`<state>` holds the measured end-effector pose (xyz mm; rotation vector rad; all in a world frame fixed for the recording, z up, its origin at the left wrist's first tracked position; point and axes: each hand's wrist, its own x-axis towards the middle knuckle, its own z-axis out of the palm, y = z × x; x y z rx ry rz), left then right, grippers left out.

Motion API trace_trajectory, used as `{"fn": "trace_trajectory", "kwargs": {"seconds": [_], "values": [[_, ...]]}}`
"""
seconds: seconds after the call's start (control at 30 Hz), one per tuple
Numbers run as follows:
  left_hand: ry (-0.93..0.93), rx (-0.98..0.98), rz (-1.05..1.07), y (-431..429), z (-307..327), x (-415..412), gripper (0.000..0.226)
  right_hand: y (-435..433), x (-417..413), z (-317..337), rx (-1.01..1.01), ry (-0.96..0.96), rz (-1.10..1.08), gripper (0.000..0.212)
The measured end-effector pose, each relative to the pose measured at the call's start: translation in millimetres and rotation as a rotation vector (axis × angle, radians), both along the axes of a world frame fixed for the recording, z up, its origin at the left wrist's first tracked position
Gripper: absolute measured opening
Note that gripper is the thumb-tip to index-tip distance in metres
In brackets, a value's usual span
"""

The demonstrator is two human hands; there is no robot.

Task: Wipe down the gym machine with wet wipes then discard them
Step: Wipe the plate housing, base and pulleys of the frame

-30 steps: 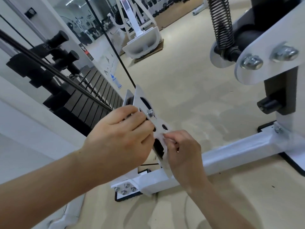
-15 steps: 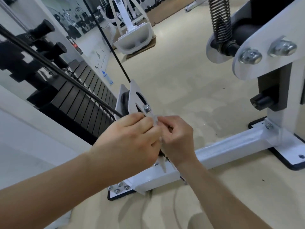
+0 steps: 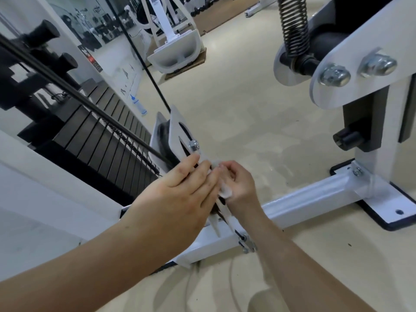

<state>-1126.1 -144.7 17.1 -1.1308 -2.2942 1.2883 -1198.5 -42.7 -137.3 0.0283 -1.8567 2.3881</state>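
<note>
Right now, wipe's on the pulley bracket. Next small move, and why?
Probably slide the wipe down the pulley bracket. The right hand pinches it against the plate just below the bolt, the left hand rests on the bracket, and plate continues beneath both hands.

Indoor gym. A black weight stack point(image 3: 108, 140) with a cable point(image 3: 144, 64) running to a pulley point(image 3: 167, 140) stands beside a white steel machine frame point(image 3: 315, 199) with a large coil spring point(image 3: 292, 25). Farther back on pale flooring point(image 3: 247, 104) are more white exercise machines point(image 3: 177, 50) and a wall mirror point(image 3: 90, 25).
</note>
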Motion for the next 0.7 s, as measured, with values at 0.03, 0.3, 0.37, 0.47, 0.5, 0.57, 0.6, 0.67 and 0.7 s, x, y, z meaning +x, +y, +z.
{"fn": "trace_trajectory", "kwargs": {"seconds": [0.03,0.3,0.37,0.47,0.5,0.57,0.6,0.67,0.7], "values": [[0.018,-0.025,0.009,-3,-1,1,0.074,-1,3,-3,0.056,-0.023,0.027,0.020],[0.112,-0.028,-0.012,-10,-11,2,0.060,5,4,-5,-0.042,-0.030,0.012,0.012],[0.110,-0.022,-0.010,-11,-12,-1,0.062,-3,12,-3,-0.059,-0.063,0.101,0.017],[0.114,-0.028,-0.033,-18,-15,-2,0.057,-7,45,-16,0.062,-0.100,0.074,0.021],[0.119,-0.039,-0.038,-20,-16,-2,0.056,-7,59,-21,0.159,-0.091,0.045,0.020],[0.124,-0.058,-0.037,-22,-18,0,0.054,-1,82,-20,0.298,-0.115,-0.021,0.025],[0.130,-0.060,-0.036,-22,-19,0,0.053,4,89,-15,0.313,-0.113,-0.039,0.027],[0.144,-0.047,-0.033,-20,-20,0,0.053,18,95,0,0.284,-0.102,-0.018,0.029],[0.143,-0.044,-0.022,-19,-20,0,0.054,25,93,7,0.245,-0.115,-0.001,0.031]]}}
